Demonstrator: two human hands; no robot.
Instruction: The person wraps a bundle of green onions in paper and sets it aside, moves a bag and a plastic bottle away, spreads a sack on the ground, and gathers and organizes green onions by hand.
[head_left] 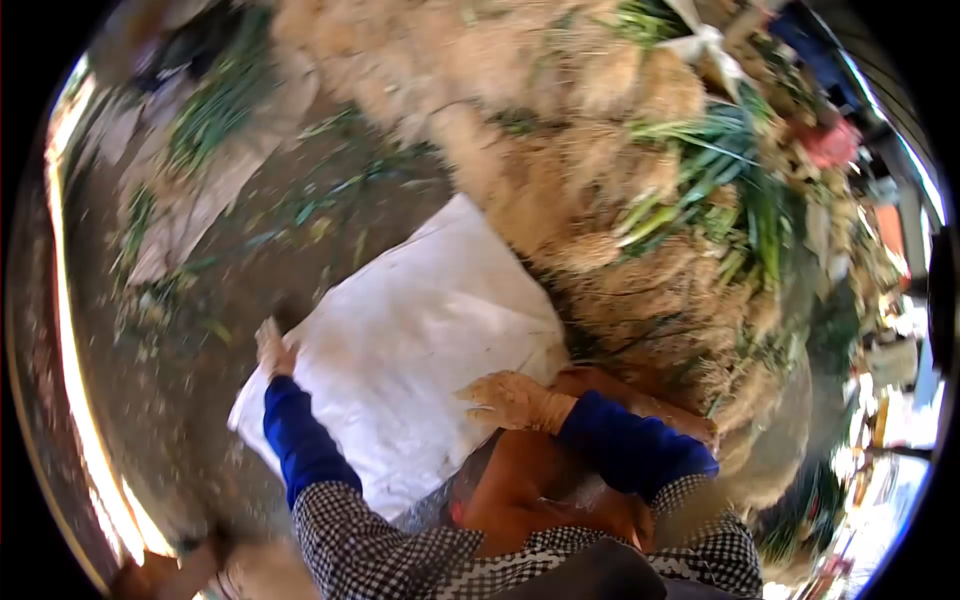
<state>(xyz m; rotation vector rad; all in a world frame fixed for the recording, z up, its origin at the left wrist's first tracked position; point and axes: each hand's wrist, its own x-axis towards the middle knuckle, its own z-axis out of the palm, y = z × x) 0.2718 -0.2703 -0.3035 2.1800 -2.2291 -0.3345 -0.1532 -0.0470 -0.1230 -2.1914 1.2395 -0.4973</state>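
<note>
The head view shows a white sack [420, 330] at centre frame, lying on muddy ground [200, 330] beside heaped roots and green stalks [640, 180]. The left hand [272, 350], gloved, closes on the sack's left edge. The right hand [515, 400], also gloved, lies on its lower right edge with fingers loosely spread; whether it grips cannot be told. Spreading the sack well likely needs both edges pulled taut and level, clear of the heap.
</note>
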